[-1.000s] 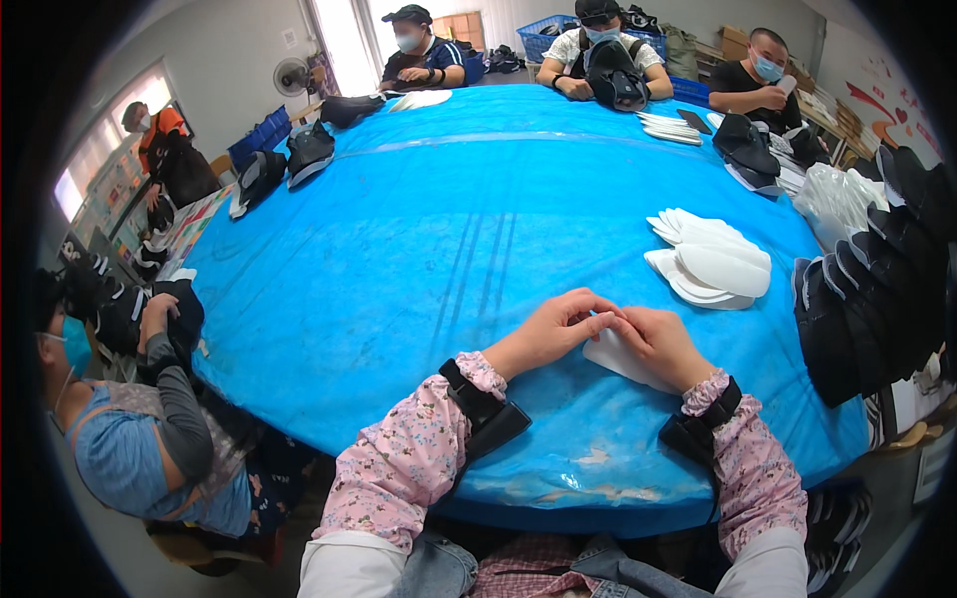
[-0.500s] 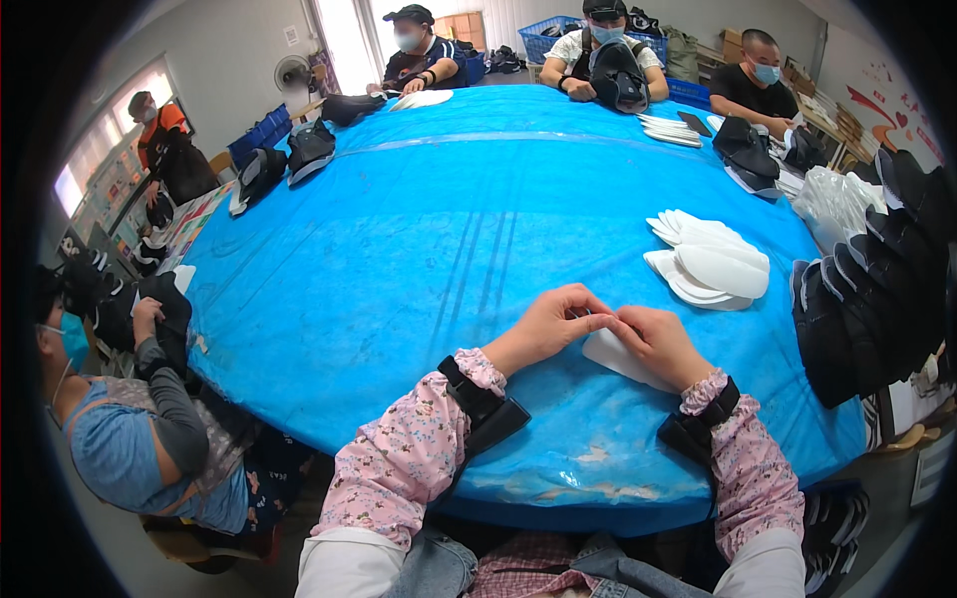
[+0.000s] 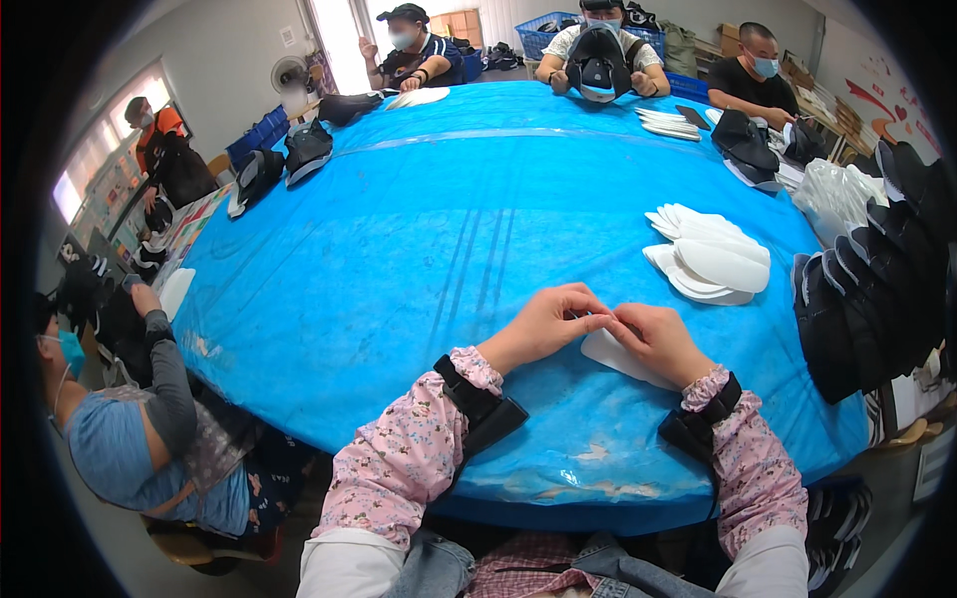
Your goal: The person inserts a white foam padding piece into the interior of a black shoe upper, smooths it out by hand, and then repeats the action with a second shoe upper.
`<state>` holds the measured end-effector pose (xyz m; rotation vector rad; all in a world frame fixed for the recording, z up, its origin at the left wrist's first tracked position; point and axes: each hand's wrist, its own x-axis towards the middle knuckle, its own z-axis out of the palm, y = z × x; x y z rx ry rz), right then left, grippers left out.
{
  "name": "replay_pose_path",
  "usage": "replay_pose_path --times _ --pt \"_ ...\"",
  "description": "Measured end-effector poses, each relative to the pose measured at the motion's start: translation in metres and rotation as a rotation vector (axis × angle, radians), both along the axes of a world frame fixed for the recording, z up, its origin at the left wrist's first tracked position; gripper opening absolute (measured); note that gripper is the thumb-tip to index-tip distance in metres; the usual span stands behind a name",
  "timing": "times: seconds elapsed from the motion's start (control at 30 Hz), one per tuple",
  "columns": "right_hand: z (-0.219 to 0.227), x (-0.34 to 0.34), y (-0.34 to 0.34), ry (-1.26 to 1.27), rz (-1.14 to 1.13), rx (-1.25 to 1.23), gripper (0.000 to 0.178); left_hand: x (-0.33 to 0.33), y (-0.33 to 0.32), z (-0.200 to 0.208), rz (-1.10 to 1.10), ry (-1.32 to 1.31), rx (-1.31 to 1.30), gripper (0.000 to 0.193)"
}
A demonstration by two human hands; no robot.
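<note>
My left hand (image 3: 551, 321) and my right hand (image 3: 654, 339) meet above the near part of the blue-covered table, fingertips pinched together. Beneath my right hand a white insole-shaped sheet (image 3: 610, 355) shows, its rounded end poking out between the two hands. My right hand is closed over this insole. My left fingers are closed against the right fingertips; what they pinch is too small to make out. Farther off to the right lies a fanned pile of white insoles (image 3: 720, 261).
Black shoes (image 3: 847, 309) stand in a row at the right edge, beside a clear plastic bag (image 3: 837, 199). More insoles (image 3: 668, 124) and black shoes (image 3: 746, 149) lie at the far right. Co-workers sit around the blue table (image 3: 399, 259); one (image 3: 169, 439) is close on my left.
My hands stay almost in place over the insole. Across the table a person has tilted a black shoe forward; the person at far left of it has raised a hand.
</note>
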<state>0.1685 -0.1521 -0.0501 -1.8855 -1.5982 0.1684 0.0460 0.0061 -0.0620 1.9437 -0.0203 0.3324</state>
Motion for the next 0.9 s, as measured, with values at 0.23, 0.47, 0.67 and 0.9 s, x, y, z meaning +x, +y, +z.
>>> replay_pose_path --times 0.23,0.47,0.67,0.9 --pt "0.000 -0.002 -0.001 -0.059 0.034 0.005 0.021 0.000 0.000 -0.008 -0.052 0.060 -0.066 0.022" --pt "-0.002 0.001 -0.001 -0.312 -0.014 0.145 0.020 -0.001 -0.004 -0.004 0.056 0.139 -0.100 0.020" --pt "0.002 -0.002 0.001 -0.539 -0.016 0.307 0.019 -0.003 -0.002 -0.001 0.147 0.176 -0.105 0.024" --pt "0.002 -0.003 0.001 -0.553 -0.034 0.295 0.015 -0.004 -0.011 0.010 0.285 -0.098 0.439 0.018"
